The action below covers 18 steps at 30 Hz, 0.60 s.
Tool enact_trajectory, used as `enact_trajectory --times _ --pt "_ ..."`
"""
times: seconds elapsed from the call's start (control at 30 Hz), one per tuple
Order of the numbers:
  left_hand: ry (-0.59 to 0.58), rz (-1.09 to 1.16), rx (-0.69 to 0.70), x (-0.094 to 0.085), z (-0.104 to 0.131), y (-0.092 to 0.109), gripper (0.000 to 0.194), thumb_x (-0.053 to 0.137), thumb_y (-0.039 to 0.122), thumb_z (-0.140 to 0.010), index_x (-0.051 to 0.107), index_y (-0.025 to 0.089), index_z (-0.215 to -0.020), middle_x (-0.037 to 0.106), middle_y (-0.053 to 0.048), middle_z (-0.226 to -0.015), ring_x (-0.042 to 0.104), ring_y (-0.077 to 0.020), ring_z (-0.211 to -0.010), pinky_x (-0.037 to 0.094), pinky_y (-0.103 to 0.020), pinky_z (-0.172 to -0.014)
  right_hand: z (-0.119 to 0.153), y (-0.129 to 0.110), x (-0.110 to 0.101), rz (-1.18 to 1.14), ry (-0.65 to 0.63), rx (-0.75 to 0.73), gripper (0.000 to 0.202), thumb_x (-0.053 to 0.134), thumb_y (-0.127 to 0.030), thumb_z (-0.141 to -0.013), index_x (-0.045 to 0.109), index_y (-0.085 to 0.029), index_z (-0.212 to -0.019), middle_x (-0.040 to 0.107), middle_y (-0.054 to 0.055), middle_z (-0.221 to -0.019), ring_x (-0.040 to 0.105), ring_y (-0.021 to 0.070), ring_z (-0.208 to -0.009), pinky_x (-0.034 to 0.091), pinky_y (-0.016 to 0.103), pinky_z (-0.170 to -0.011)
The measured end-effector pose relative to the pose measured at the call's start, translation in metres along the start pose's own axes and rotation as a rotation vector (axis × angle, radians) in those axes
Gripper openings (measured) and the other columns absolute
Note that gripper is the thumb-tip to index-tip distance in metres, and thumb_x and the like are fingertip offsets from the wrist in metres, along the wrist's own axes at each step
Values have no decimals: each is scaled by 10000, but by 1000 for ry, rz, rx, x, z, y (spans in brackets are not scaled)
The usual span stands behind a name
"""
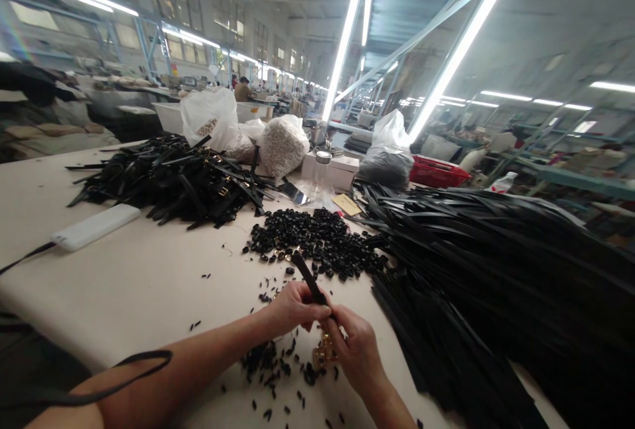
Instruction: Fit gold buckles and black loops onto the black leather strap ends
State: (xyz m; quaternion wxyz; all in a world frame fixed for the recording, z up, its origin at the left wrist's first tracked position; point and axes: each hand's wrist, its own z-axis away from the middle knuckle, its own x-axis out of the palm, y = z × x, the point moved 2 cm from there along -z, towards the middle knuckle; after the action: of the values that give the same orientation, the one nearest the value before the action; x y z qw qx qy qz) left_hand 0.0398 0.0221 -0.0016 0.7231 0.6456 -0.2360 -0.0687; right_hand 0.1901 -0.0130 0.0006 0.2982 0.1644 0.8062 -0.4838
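Note:
A short black strap [308, 277] is pinched between both my hands over the table, its free end pointing up and away to the left. My left hand [292, 307] grips it from the left, thumb on top. My right hand [354, 343] closes on its lower end, which the fingers partly hide. Just under my right hand lie gold metal buckles [325, 350]. Small black bits [270, 356] are scattered on the table below my hands. Beyond them spreads a heap of small black loops [317, 237].
Black straps with gold buckles [183, 178] pile up at the left back; long black strips [476, 250] cover the right side. A white power bank [96, 226], a clear jar [322, 174], a bag of pale pieces [284, 145] and a red basket [436, 171] stand around.

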Motion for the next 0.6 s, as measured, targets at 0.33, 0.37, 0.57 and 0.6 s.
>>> enact_trajectory --times 0.33,0.37,0.57,0.6 --pt "-40 -56 14 -5 -2 -12 250 687 339 -667 611 126 -774 570 17 -537 432 -65 -395 343 -179 -395 2 -4 4 -206 54 124 277 529 -389 -904 715 -184 -913 685 47 -744 654 173 -644 512 249 -607" --pt "-35 -60 4 -5 -2 -13 265 692 353 -659 606 132 -775 564 22 -533 422 -64 -388 338 -181 -392 2 -5 4 -215 61 134 278 535 -390 -899 717 -180 -904 688 48 -744 655 171 -635 508 244 -596" --pt "14 -130 -54 -5 -4 -11 324 706 432 -605 587 162 -739 508 47 -482 408 -80 -376 329 -202 -402 1 -3 7 -209 91 175 287 590 -431 -843 734 -184 -820 686 40 -692 635 173 -612 495 241 -578" --pt "15 -149 -58 -5 -3 -9 331 707 440 -599 588 164 -740 503 49 -477 407 -82 -376 331 -204 -406 1 -1 8 -206 93 182 285 603 -439 -830 737 -189 -805 685 36 -686 629 173 -613 493 241 -580"
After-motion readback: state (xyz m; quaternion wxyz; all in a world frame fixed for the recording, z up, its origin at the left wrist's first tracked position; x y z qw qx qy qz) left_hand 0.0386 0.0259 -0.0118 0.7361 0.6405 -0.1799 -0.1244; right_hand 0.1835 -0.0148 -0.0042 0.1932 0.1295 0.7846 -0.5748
